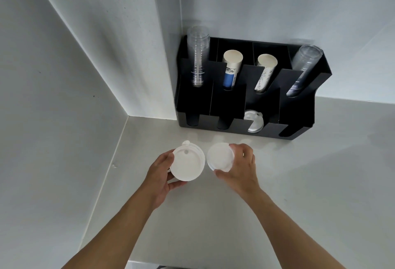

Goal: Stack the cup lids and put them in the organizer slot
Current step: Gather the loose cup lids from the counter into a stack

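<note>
My left hand (161, 174) grips a small stack of white cup lids (188, 162) above the counter, their flat sides tilted toward me. Just to the right, my right hand (241, 168) holds another white lid (220, 156) by its edge. The two sets sit side by side, nearly touching. Behind them stands the black organizer (226, 101), against the back wall. A stack of white lids (253, 120) rests in its third front slot from the left. The other front slots look dark and I cannot see lids in them.
The organizer's rear slots hold clear plastic cups (197, 54), a blue-printed paper cup stack (232, 67), a patterned paper cup stack (265, 71) and more clear cups (303, 67). A wall corner closes in the counter (320, 183) on the left.
</note>
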